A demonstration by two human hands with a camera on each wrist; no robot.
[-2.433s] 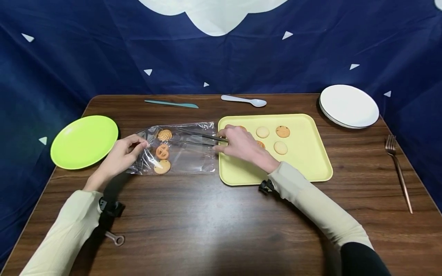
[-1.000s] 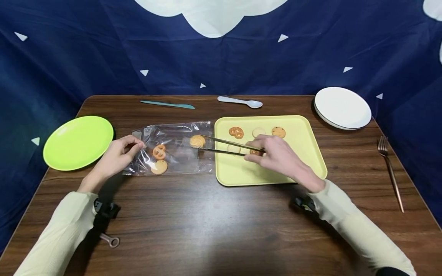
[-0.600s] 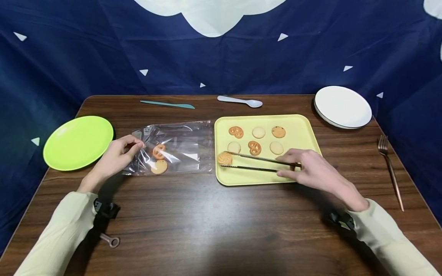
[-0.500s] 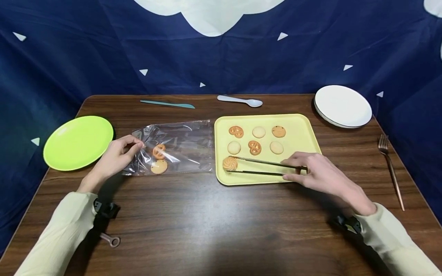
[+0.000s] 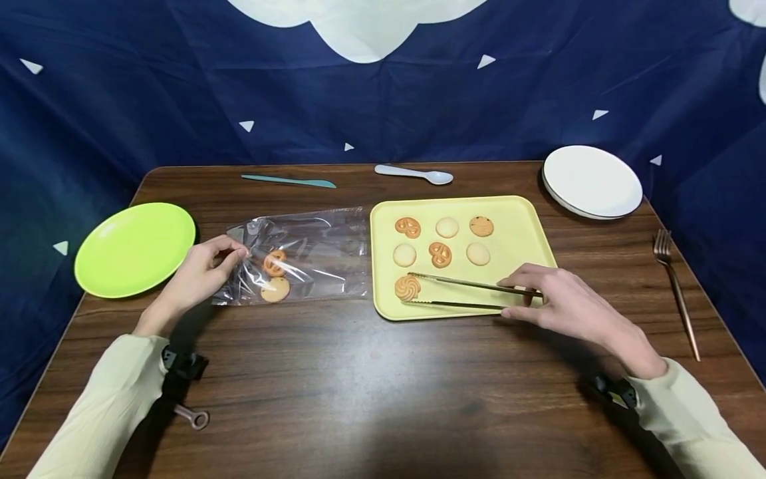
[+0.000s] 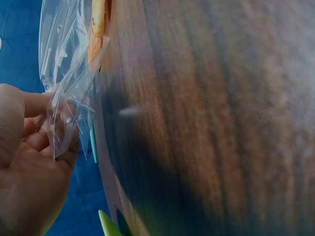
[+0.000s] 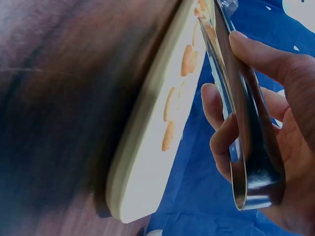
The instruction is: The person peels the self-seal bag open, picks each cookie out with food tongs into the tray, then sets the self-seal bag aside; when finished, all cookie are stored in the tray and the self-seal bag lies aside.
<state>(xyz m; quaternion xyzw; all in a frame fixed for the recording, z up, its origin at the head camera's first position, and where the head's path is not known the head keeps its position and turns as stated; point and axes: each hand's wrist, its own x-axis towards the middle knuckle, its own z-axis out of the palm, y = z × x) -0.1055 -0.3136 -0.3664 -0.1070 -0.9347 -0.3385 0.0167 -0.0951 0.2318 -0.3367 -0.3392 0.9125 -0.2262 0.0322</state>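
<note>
My left hand [image 5: 206, 267] pinches the gathered left end of a clear plastic bag [image 5: 323, 256], which lies flat on the table. Inside that bag are a pretzel-shaped cookie [image 5: 274, 263] and a round cookie [image 5: 275, 290]. In the left wrist view the film [image 6: 64, 108] is bunched between thumb and fingers. My right hand [image 5: 562, 299] holds metal tongs [image 7: 246, 128] near their bend. The tips of the tongs stand around a swirl cookie [image 5: 407, 288] at the front left of the yellow tray [image 5: 520, 266]; whether they touch it I cannot tell.
Several other cookies [image 5: 439, 255] lie in two rows on the tray. A green plate [image 5: 134, 249] stands at the left, white plates [image 5: 592, 181] at the back right. A teal knife [image 5: 290, 180], a pale spoon [image 5: 413, 174], a fork [image 5: 679, 293] and a metal handle end [image 5: 194, 417] lie around.
The swirl cookie came out of the bag in the tongs and moved right onto the tray's front left. The tongs have since spread slightly. My left hand has kept its pinch on the bag.
</note>
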